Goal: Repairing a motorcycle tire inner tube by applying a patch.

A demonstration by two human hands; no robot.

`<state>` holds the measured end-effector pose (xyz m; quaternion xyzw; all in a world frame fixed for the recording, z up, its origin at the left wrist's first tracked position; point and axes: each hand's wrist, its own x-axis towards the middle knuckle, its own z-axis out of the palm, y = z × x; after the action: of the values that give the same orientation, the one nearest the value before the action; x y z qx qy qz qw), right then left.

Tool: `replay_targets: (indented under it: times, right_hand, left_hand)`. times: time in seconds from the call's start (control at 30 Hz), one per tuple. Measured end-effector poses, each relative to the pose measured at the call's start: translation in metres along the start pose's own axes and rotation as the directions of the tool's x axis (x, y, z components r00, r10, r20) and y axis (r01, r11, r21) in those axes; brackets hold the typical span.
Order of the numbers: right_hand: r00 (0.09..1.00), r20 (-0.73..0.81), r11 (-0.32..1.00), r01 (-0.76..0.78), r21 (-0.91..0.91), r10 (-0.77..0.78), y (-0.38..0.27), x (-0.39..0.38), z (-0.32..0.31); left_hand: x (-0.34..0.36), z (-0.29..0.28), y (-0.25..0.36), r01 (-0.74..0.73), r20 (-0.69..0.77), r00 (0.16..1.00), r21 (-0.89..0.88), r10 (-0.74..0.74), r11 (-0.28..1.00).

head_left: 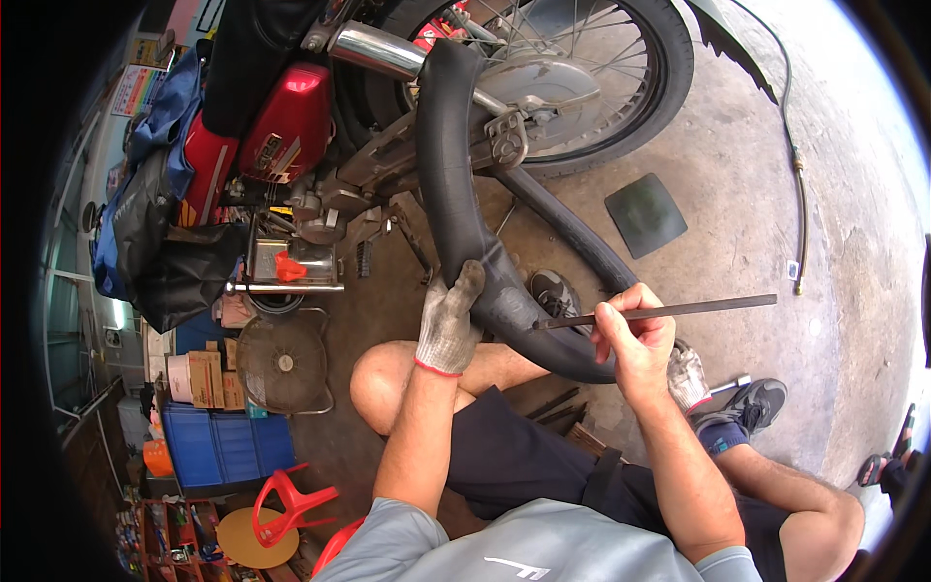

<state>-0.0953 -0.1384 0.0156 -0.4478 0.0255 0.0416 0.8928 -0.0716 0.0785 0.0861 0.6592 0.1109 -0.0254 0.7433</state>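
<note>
Gloved left hand [449, 325] clamped on the black inner tube [448, 145], upper centre to centre of frame. My bare right hand [640, 354] pinches a thin dark bar [722, 305], right of centre. Risk: bar's left end could nick the tube if my grip slips. Can't tell if they're touching.

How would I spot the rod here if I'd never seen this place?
Start at the wheel at the top, then follow the fat, curved black tube down. Near the tube's lower bend, the bare right hand holds the rod. Unlike the tube, it is thin and straight, its long end pointing right.
</note>
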Motion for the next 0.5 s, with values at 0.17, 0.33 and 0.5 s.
replay_targets:
  times: [0.17,0.33,0.5]
  right_hand:
    - [0.999,0.033,0.999,0.007,0.046,-0.009,0.0013,-0.0008,0.0028]
    - [1.000,-0.002,0.999,-0.002,0.037,0.002,-0.0015,0.0016,-0.0010]
    - [0.998,0.064,0.999,-0.006,0.035,0.003,0.0005,0.0016,0.0011]
  left_hand:
    - [0.0023,-0.0018,-0.0020,-0.005,-0.005,1.000,0.009,0.005,1.000]
    - [0.0020,-0.0035,-0.0016,0.018,-0.003,1.000,0.002,-0.018,1.000]
    - [0.0026,-0.0033,-0.0028,0.012,-0.015,1.000,0.009,-0.012,1.000]
